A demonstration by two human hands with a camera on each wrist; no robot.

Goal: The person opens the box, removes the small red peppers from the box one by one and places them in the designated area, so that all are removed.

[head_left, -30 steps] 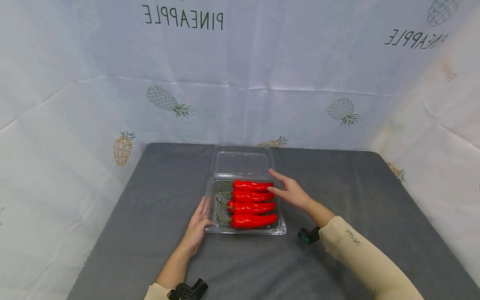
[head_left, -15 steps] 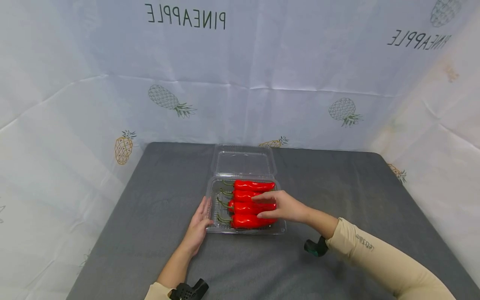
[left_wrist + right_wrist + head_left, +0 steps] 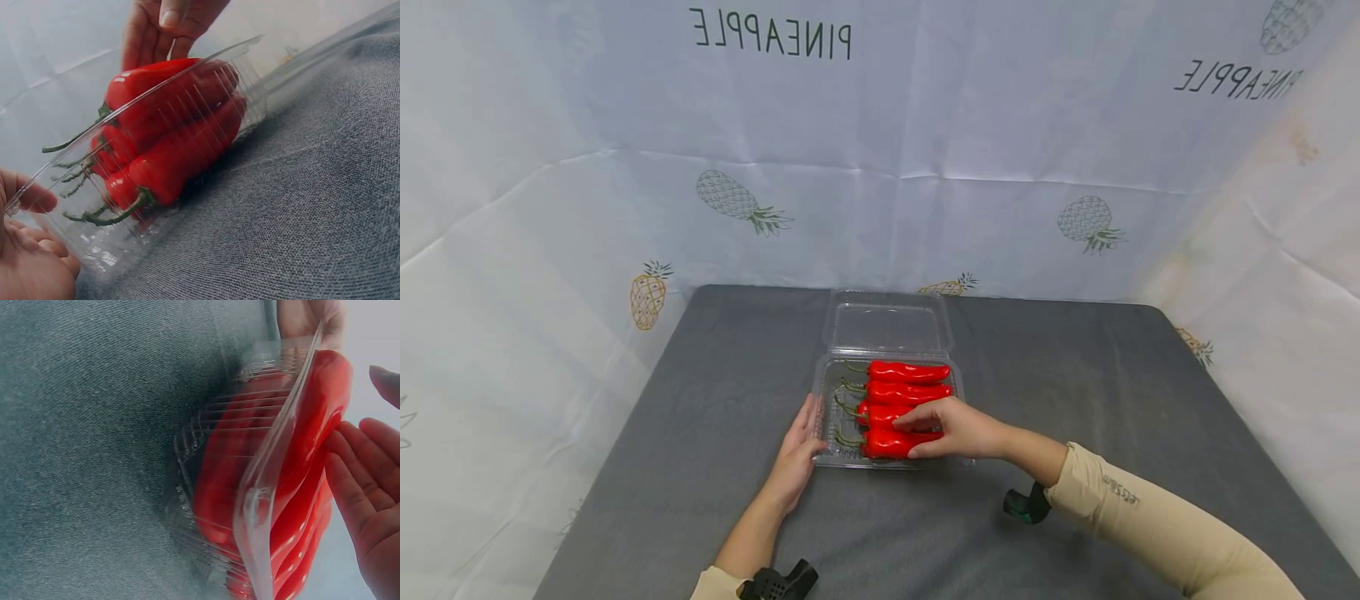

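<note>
A clear plastic clamshell container (image 3: 865,465) holds several long red peppers with green stems, lying side by side, stems to the left. More peppers show beneath the top row through the wall in the left wrist view. My left hand (image 3: 793,458) grips the container's left edge, thumb over the rim and fingers outside. My right hand (image 3: 958,427) is over the right part of the front pepper (image 3: 883,444). In the right wrist view, its long fingers reach out fairly straight with fingertips at the top pepper (image 3: 325,381), and the thumb stands apart.
The container's hinged lid (image 3: 887,325) lies folded back on the far side. Grey cloth (image 3: 1060,358) covers the table. A white curtain (image 3: 1000,125) with pineapple prints hangs behind the table and along its sides.
My right hand has moved from the container's far right corner toward me, down onto the front peppers. My left hand has stayed at the left edge.
</note>
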